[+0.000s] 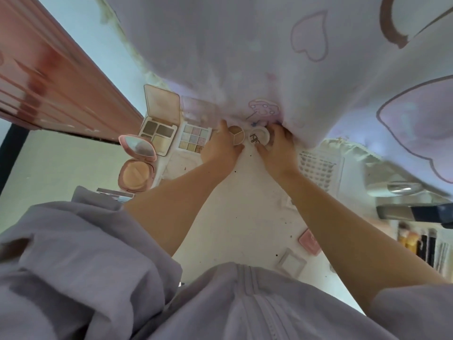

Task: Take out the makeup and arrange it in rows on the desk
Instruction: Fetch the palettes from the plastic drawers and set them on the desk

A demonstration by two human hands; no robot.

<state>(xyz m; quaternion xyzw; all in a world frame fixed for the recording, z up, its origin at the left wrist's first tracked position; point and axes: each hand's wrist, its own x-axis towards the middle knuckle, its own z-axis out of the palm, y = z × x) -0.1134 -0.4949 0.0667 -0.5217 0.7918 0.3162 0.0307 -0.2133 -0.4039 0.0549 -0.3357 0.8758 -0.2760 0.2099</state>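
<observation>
I am reaching both arms across the white bench (245,217) to its far edge, where a pale curtain (269,57) with heart prints is hanging down over the back of the things. My left hand (219,148) is resting beside a small round pot (237,135) split into three tan shades, its grip loosely curled with thumb and fingertips touching the pot's near rim. My right hand (278,149) is gripping a round white lid (260,136) with black lettering, fingers curled round its right side and thumb along its near side; the lid is sitting just beside the pot, touching or nearly so.

Along the far edge to the left, makeup is lying in a row: a pastel palette (195,139) just beside my left hand, then an open brown-toned palette (159,136) with its lid raised. At the left edge an open pink compact (136,173) is showing its mirror and puff. Near the right edge a white slotted basket (318,168) is standing. Close to me, under my right forearm, a small pink case (310,241) and a small white square case (291,262) are lying near each other.
</observation>
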